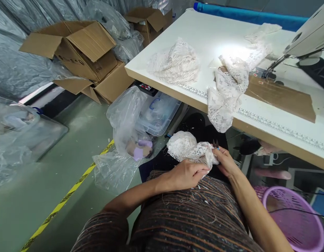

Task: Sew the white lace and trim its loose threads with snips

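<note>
Left hand [188,174] is pinching white lace [182,144], right hand [225,161] is gripping thread snips [215,144]; probably trimming, next cut needing it taut.

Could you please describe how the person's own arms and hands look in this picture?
Both the left hand and right hand are bare, with no watch or bracelet visible. The left sleeve is dark with thin brownish stripes and ends near the elbow; no right sleeve shows.
</note>
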The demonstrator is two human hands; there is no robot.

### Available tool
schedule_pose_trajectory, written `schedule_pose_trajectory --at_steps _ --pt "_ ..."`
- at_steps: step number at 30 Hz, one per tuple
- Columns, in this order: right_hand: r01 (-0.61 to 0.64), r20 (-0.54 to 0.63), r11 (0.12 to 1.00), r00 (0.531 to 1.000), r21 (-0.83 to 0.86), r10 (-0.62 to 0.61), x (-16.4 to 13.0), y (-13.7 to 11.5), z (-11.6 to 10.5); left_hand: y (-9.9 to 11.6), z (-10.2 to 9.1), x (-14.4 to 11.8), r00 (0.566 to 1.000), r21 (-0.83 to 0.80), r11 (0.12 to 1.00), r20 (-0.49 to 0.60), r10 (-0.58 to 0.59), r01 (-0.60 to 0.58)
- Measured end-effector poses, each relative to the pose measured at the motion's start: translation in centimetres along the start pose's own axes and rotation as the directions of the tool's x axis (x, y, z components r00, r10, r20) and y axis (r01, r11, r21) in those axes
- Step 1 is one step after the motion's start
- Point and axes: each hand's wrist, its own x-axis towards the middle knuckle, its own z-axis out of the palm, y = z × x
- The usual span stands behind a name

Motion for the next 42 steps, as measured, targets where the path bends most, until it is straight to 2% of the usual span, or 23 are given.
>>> schedule_pose_trajectory --at_steps 3,7,10,14,17,20,24,28,31,33,35,37,39,42 --pt "-0.001 -0.002 1.0 1.0 -0.016 0.001 -0.1 0.0 -0.2 0.1 1.5 -0.4 0.995 0.111 0.989 0.028 0.092 -0.095" --pt "0.011 -0.002 1.0 1.0 -0.013 -0.011 -0.3 -0.4 0.0 -0.2 1.6 -0.6 0.981 0.21 0.959 0.083 0.177 -0.191" --pt "0.014 0.014 1.0 1.0 0.002 -0.014 -0.7 -1.2 -0.1 0.0 1.4 -0.7 0.965 0.21 0.944 0.114 0.235 -0.254" --pt "0.027 0.043 0.999 0.999 0.025 -0.028 -1.2 -2.4 -0.4 0.3 1.5 -0.8 0.961 0.179 0.946 0.111 0.252 -0.269" --pt "0.098 0.035 0.989 0.994 0.11 -0.102 -1.2 -2.5 -0.4 0.6 1.6 -0.6 0.958 0.122 0.953 0.106 0.266 -0.278" --pt "0.213 -0.049 0.959 0.977 0.186 -0.208 -0.9 -2.4 0.3 0.8 1.6 -0.3 0.953 0.066 0.954 0.107 0.283 -0.291" --pt "0.316 -0.121 0.933 0.947 0.175 -0.298 -0.9 -3.0 1.4 0.5 1.6 -0.1 0.949 0.048 0.953 0.125 0.291 -0.298" --pt "0.253 -0.03 0.963 0.968 0.097 -0.251 -1.4 -4.4 1.9 0.5 1.9 0.0 0.938 0.057 0.941 0.118 0.326 -0.334" --pt "0.195 0.103 0.969 0.978 -0.151 -0.181 -2.0 -5.4 2.0 0.7 2.2 0.1 0.912 0.095 0.913 0.154 0.38 -0.397" --pt "0.22 0.198 0.891 0.969 -0.397 -0.151 -2.3 -6.1 2.3 0.9 2.3 0.2 0.892 0.124 0.89 0.18 0.416 -0.44" --pt "0.273 0.283 0.809 0.949 -0.521 -0.138 -2.5 -6.8 3.3 0.9 2.5 0.2 0.875 0.147 0.868 0.187 0.447 -0.475" --pt "0.305 0.354 0.803 0.927 -0.512 -0.126 -2.6 -7.3 4.7 0.8 2.6 0.2 0.869 0.16 0.858 0.186 0.459 -0.488" --pt "0.301 0.401 0.848 0.909 -0.437 -0.116 -2.6 -7.5 6.4 0.6 2.7 0.3 0.873 0.167 0.861 0.187 0.451 -0.481" --pt "0.276 0.396 0.914 0.907 -0.299 -0.145 -2.3 -7.2 8.1 0.2 2.7 0.5 0.873 0.168 0.863 0.208 0.441 -0.476"
